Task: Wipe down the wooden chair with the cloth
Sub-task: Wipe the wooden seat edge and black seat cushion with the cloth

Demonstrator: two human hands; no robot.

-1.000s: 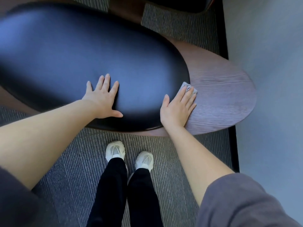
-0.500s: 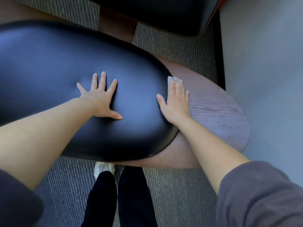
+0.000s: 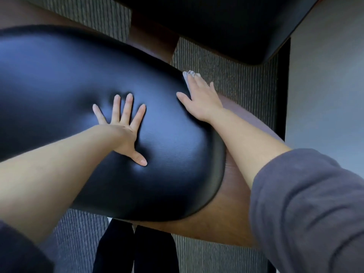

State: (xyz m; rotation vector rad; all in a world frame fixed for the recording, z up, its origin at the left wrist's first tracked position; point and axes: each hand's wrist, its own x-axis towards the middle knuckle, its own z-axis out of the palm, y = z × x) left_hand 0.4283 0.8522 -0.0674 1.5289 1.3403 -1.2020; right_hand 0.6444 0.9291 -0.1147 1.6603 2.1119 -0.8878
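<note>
View: head camera, looking down over both arms.
Chair: a wooden chair [image 3: 226, 223] is seen from above, its brown rim showing to the right of and below a black padded cushion [image 3: 59, 85].
Left hand: the left hand [image 3: 122, 129] is laid flat on the middle of the cushion, fingers straight and spread wide; nothing is held.
Right hand: the right hand [image 3: 200, 99] is pressed onto the far right edge of the seat, fingers stretched forward and kept together, thumb spread aside on the cushion.
Cloth: a pale cloth [image 3: 189, 75] is pinned under the right fingers, a crumpled bit showing just past the fingertips, where cushion meets wood.
Clothing: a grey sleeve [image 3: 305, 213] is pushed up the right forearm; dark trouser legs [image 3: 137, 253] are seen below the seat.
Surroundings: ribbed grey carpet [image 3: 226, 81] lies underneath; a second dark seat [image 3: 216, 26] is seen at the top.
</note>
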